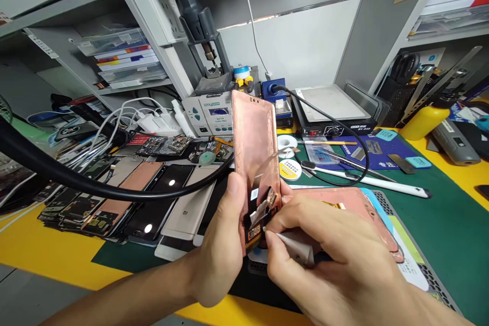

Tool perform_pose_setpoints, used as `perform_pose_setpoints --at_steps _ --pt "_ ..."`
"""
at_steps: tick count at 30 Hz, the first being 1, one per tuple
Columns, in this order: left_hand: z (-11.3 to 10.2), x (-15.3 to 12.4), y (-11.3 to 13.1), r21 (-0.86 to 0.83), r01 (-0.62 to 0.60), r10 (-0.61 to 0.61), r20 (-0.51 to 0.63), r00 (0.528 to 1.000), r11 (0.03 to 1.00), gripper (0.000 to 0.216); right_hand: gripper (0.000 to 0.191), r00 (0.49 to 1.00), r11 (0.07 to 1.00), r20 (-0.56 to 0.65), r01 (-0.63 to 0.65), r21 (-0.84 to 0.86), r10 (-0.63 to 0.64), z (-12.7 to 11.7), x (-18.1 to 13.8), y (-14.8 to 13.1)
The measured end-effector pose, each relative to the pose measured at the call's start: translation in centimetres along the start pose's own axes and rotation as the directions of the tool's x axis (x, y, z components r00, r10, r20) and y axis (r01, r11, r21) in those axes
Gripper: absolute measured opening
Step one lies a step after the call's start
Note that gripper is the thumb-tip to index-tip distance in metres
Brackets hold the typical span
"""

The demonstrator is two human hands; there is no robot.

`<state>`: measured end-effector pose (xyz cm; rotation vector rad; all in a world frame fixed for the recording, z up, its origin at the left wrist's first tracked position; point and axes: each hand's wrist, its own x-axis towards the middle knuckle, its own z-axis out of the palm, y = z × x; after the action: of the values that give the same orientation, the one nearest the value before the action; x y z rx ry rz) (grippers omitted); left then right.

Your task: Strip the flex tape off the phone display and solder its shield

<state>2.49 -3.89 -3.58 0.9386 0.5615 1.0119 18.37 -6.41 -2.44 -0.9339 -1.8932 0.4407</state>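
My left hand (219,244) is closed around the lower edge of a copper-backed phone screen panel (254,142), holding it upright above the bench. A flex cable with a connector (263,211) sits at the panel's lower part. My right hand (328,249) pinches a white tool (292,245), whose tip touches the panel beside the flex cable. A second copper-coloured panel (355,204) lies flat on the mat behind my right hand.
Several phones and screens (126,198) are stacked at the left. A thick black hose (57,173) crosses in front of them. A soldering station (212,112), a heating plate (332,107), tweezers (336,160) and a yellow bottle (424,119) stand on the green mat (451,229).
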Motion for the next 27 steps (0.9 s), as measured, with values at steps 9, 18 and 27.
perform_pose_setpoints --at_steps 9,18,27 --pt "-0.5 0.0 0.2 -0.044 0.049 -0.051 -0.030 0.998 0.998 0.077 0.021 0.998 1.000 -0.061 -0.011 0.015 0.012 0.2 0.0 0.2" --pt "1.0 0.4 0.8 0.014 -0.012 0.012 0.019 1.000 1.000 0.064 0.020 0.997 0.999 -0.069 0.035 0.038 -0.032 0.4 0.0 0.3" --pt "0.7 0.5 0.6 -0.020 0.048 -0.047 0.070 0.996 0.999 0.072 0.022 0.997 1.000 -0.072 -0.018 0.016 0.019 0.4 0.3 0.1"
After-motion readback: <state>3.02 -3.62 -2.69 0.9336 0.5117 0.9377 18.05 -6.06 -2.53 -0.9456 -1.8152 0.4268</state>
